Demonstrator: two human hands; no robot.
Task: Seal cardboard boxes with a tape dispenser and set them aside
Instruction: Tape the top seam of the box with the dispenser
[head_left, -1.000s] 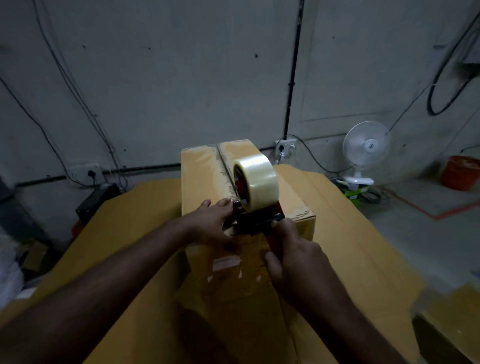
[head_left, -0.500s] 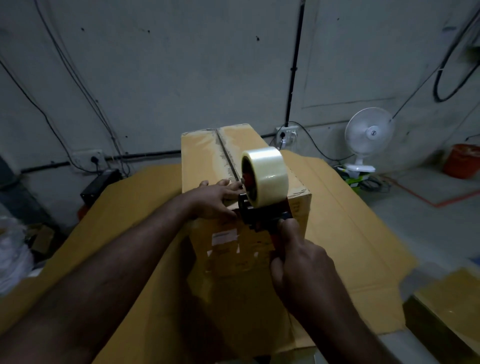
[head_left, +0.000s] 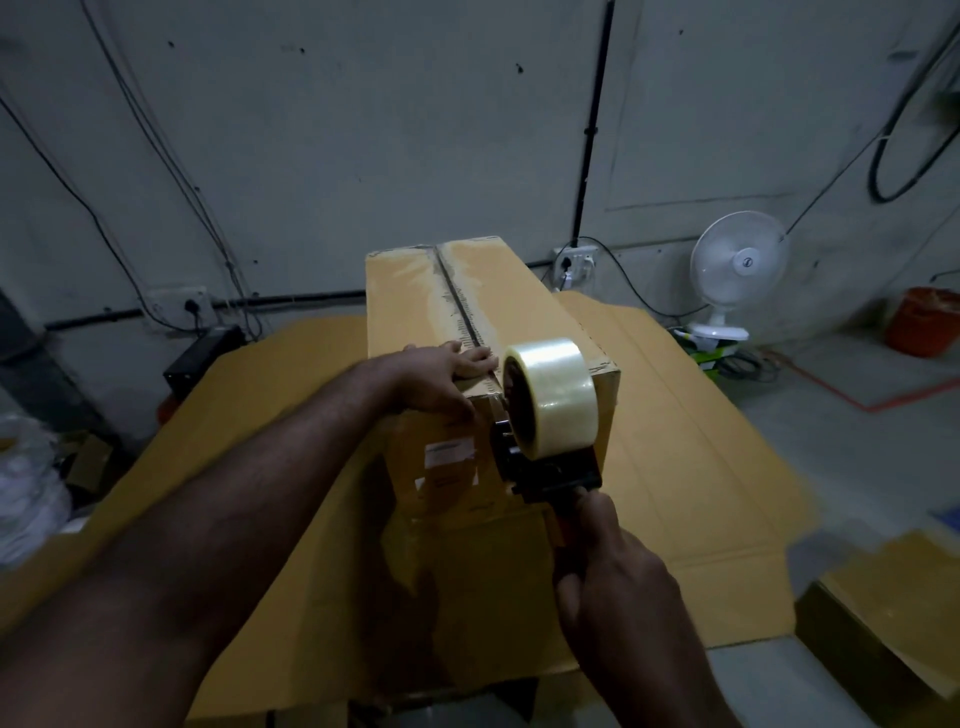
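At frame centre, the left hand (head_left: 441, 376) is pressing flat, fingers spread, on the cardboard box (head_left: 467, 291); the right hand (head_left: 613, 582) is gripping the tape dispenser (head_left: 545, 415) handle against its near face.

the left hand (head_left: 441, 379) lies flat at twelve o'clock, fingers straight, while the right hand (head_left: 613, 587) at five o'clock grips the tape dispenser (head_left: 550, 470).

The tall brown cardboard box (head_left: 483, 312) stood upright. Its top flaps were closed along a centre seam under glossy clear tape, and a white label (head_left: 449, 452) was stuck on its near face. The tape dispenser (head_left: 550, 473), black-framed and carrying a fat roll of clear tape (head_left: 550, 395), sat against the box's near top edge at the seam, its handle gripped in the right hand (head_left: 613, 587).
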